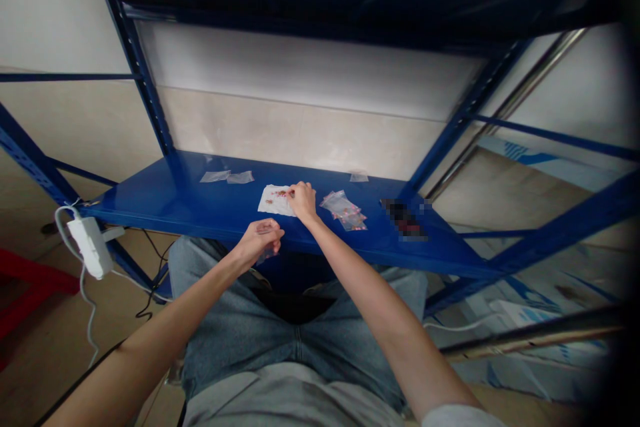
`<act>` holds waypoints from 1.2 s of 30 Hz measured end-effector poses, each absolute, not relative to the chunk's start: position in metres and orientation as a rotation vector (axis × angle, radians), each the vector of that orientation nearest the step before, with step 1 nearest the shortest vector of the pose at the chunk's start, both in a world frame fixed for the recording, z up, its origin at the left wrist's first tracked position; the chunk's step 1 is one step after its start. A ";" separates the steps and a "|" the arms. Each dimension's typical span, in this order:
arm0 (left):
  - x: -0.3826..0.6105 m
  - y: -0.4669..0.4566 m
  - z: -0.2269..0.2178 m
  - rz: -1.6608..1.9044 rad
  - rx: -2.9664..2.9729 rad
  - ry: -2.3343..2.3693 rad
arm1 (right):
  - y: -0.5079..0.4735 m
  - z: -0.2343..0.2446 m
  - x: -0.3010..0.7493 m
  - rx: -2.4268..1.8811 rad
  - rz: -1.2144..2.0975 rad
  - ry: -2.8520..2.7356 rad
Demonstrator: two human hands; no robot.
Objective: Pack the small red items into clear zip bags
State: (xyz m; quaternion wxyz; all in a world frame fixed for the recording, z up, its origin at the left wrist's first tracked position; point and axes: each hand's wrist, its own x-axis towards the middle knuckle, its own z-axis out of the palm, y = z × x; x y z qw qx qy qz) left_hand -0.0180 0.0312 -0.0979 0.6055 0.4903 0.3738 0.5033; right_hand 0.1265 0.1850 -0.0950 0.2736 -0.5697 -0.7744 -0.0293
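My left hand [261, 240] is closed on a clear plastic bag [269, 253], held just off the front edge of the blue shelf. My right hand [303, 200] reaches over a white sheet [267, 202], its thumb and finger closed among small reddish and brown pieces [278, 194]. Whether a piece is between those fingertips is too small to make out. To the right of that hand lies a pile of clear bags [345, 210] with small coloured pieces inside. Two flat, clear bags [240, 177] lie toward the left back.
The blue metal shelf [150, 197] has uprights at both sides and another shelf above. One more clear bag [359, 176] lies at the back. A blurred-out dark item [405, 220] lies at the right. A white power strip [91, 247] hangs at the left end.
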 end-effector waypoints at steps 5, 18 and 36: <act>-0.023 0.033 -0.094 1.262 1.103 0.752 | 0.186 -0.097 0.127 -1.517 -0.072 -2.099; -0.020 0.030 -0.096 1.150 1.197 0.900 | 0.191 -0.101 0.127 -1.450 -0.058 -2.101; -0.022 0.033 -0.098 1.145 1.195 0.894 | 0.148 -0.056 0.116 -0.753 0.387 -2.031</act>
